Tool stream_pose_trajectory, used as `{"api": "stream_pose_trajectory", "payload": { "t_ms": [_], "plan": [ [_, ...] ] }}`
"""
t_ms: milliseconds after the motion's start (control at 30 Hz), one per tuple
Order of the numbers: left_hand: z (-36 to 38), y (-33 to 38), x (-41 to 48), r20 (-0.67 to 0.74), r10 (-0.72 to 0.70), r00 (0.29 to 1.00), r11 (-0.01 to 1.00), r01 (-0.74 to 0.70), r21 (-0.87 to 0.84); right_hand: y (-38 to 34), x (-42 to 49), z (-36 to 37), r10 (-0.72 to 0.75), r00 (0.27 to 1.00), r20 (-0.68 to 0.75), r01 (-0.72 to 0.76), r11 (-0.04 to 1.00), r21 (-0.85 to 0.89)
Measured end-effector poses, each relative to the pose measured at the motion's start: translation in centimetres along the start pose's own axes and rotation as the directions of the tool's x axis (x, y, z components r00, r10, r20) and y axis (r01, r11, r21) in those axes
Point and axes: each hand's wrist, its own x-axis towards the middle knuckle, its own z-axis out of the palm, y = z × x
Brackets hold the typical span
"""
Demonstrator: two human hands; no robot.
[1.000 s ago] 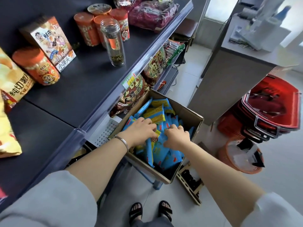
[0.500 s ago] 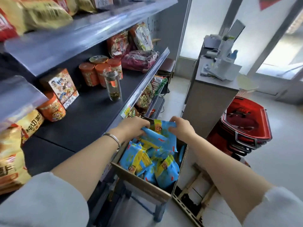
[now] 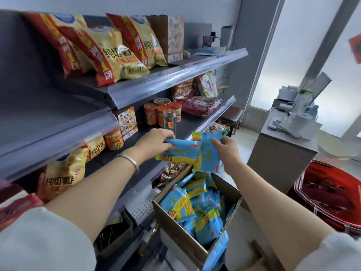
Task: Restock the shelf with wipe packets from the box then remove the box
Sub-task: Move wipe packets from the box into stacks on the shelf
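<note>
Left hand (image 3: 156, 141), with a thin silver metal bracelet (image 3: 129, 160) worn on the wrist, is curled over one end of a bunch of blue-and-yellow plastic wipe packets (image 3: 185, 151), which is pinched from above. Right hand (image 3: 226, 151) is closed on the other end of the same bunch, thumb laid on the front. The bunch is held in the air, above the box and just in front of the middle shelf's edge; the number of packets held cannot be told. Below the hands, an open brown cardboard box (image 3: 181, 237) is seen, filled with loose blue-and-yellow packets (image 3: 197, 208). Beyond the hands, a clear glass jar (image 3: 169, 122) and orange cylindrical snack canisters (image 3: 150, 114) are stood on the dark grey metal shelf (image 3: 195, 122). Yellow-and-red crisp bags (image 3: 117, 55) are lined up on the shelf above. Further right, stacked red plastic baskets (image 3: 328, 194) and a grey counter (image 3: 277, 159) are seen.
</note>
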Motion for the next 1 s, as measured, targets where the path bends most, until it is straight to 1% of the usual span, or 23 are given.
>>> {"api": "stream_pose_trajectory", "payload": {
  "t_ms": [100, 200, 300, 367, 500, 567, 667, 800, 900, 1000],
  "plan": [
    [-2.2, 1.2, -3.0, -0.082, -0.054, 0.995, 0.998, 0.054, -0.012, -1.4, -1.3, 0.6, -0.088, 0.992, 0.089, 0.085, 0.996, 0.038],
    [-4.5, 1.8, -6.8, -0.178, -0.110, 0.978, 0.994, 0.112, -0.002, -3.9, -4.2, 1.6, -0.151, 0.979, 0.140, 0.139, 0.986, 0.091],
    [-7.2, 1.6, -11.1, -0.283, -0.192, 0.940, 0.981, 0.194, -0.022, -5.8, -6.4, 3.7, -0.245, 0.944, 0.223, 0.216, 0.966, 0.145],
    [-9.4, 1.3, -14.3, -0.353, -0.257, 0.900, 0.965, 0.255, -0.052, -7.6, -7.9, 5.6, -0.304, 0.914, 0.268, 0.265, 0.948, 0.174],
    [-14.4, 0.7, -21.0, -0.503, -0.328, 0.800, 0.936, 0.347, -0.059, -12.6, -12.4, 9.8, -0.435, 0.843, 0.316, 0.358, 0.893, 0.274],
    [-16.9, 0.3, -24.4, -0.585, -0.359, 0.727, 0.916, 0.394, -0.074, -14.8, -14.9, 12.2, -0.509, 0.795, 0.331, 0.418, 0.854, 0.310],
    [-20.3, -0.7, -29.5, -0.688, -0.385, 0.615, 0.889, 0.448, -0.098, -18.0, -18.8, 16.1, -0.610, 0.703, 0.365, 0.502, 0.789, 0.354],
    [-24.0, -3.2, -36.4, -0.774, -0.395, 0.495, 0.854, 0.509, -0.111, -22.4, -24.3, 21.4, -0.710, 0.582, 0.396, 0.610, 0.703, 0.365],
    [-26.7, -5.9, -41.7, -0.823, -0.401, 0.402, 0.815, 0.568, -0.119, -25.6, -28.6, 25.5, -0.751, 0.513, 0.416, 0.648, 0.657, 0.386],
    [-29.5, -8.7, -46.9, -0.844, -0.413, 0.342, 0.754, 0.648, -0.106, -28.0, -32.8, 29.5, -0.786, 0.416, 0.458, 0.706, 0.596, 0.383]
  ]
}}
